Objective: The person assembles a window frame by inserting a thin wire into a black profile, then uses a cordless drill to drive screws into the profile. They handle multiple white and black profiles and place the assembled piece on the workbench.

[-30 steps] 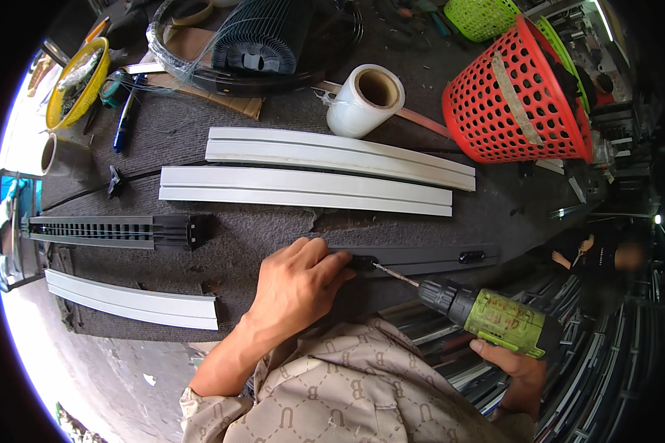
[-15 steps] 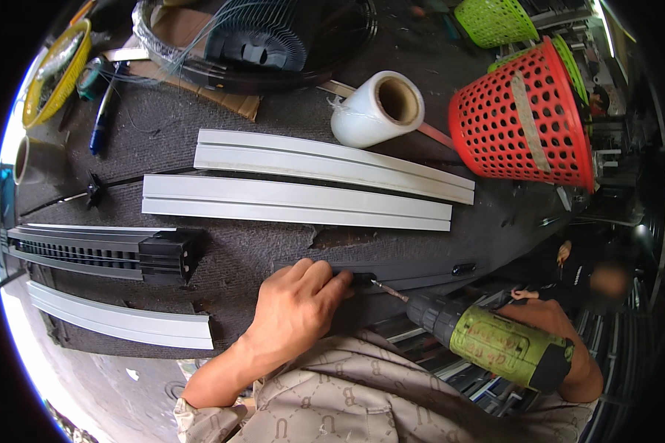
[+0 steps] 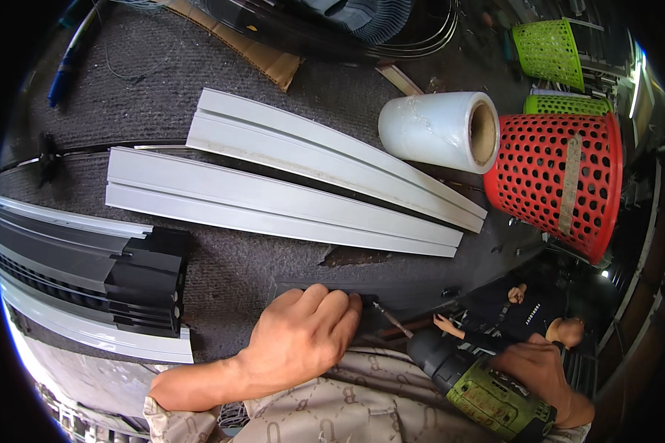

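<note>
My left hand is closed, its fingers curled at the edge of a long dark grey strip. Its thumb and fingertips pinch a small black piece lying on that strip, mostly hidden behind the fingers. My right hand is wrapped round the handle of a green and black cordless drill. The drill points up and left, and its thin bit ends at or very near the black piece; contact cannot be made out.
Two white grooved profiles lie beyond my hands. A black slotted assembly sits at left, with another white profile beside it. A plastic film roll stands near a red basket. Another person is at right.
The whole view has shifted and turned, so the roll and baskets appear farther right. The drill points more steeply upward, its bit still by the black piece. My left hand keeps its hold.
</note>
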Demonstrator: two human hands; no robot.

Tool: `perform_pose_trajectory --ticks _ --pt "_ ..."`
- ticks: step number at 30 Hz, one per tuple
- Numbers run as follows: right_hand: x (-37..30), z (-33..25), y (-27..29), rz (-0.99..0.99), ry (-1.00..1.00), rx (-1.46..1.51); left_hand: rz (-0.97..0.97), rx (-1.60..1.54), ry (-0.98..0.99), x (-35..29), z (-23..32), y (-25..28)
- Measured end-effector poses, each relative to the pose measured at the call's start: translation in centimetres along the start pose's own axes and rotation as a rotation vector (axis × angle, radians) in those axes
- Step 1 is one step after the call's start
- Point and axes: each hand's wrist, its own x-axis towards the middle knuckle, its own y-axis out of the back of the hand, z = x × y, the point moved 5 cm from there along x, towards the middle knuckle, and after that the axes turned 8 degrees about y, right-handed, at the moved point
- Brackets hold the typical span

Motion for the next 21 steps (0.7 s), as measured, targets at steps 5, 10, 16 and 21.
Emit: perform_pose_trajectory --ticks 5,10,16,21 --pt "0.4 -0.8 0.6 -0.085 0.042 -0.104 -0.015 -0.017 0.016 0.0 -0.1 -0.2" --pt "0.3 -1.0 0.1 -0.07 0.084 -0.224 0.017 -0.026 0.016 -0.1 -0.3 -0.2" --pt "0.2 -1.3 -0.1 -0.079 0.063 -0.176 0.036 -0.057 0.016 -0.2 -0.4 -0.2" --pt "0.8 -1.5 -0.5 -0.011 0.086 -0.223 0.056 -0.075 0.016 -0.2 -0.5 -0.2"
